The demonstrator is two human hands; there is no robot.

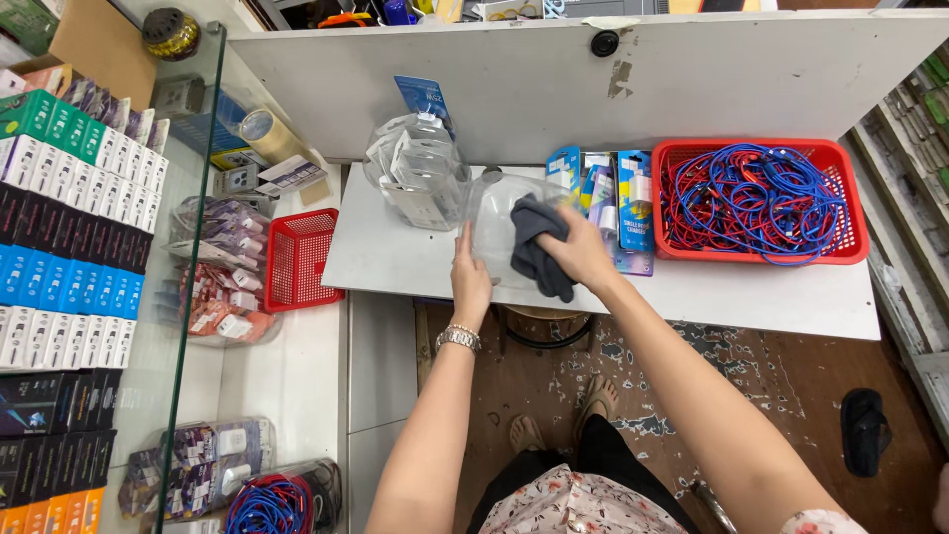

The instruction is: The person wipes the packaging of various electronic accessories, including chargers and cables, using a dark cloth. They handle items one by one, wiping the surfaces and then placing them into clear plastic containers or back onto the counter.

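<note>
White counter (pixel 415 259) is running across a small shop stall, and every place below is being given relative to the red basket of blue and red cables (pixel 759 201) sitting at its far right end. Well to the left of that basket, an empty clear plastic jar (pixel 497 225) is lying on its side on the counter, its mouth turned toward the basket. Left hand (pixel 471 280), a metal bracelet at the wrist, is pressing flat against the jar's outer wall with fingers extended, steadying it. Right hand (pixel 583 252) is gripping a dark grey cloth (pixel 535 249) with fingers closed around it, and the cloth is reaching into the jar's mouth. Just left of the basket, packaged accessories (pixel 605 190) are leaning against the white back panel (pixel 554 79); farther left, beyond the jar in hand, a second clear jar (pixel 417 173) is standing full of white boxed items. Judged from this, the wiping of the jar's inside appears to be under way; the next stroke would call for a steady left-hand brace while the cloth is being pushed deeper and turned.
</note>
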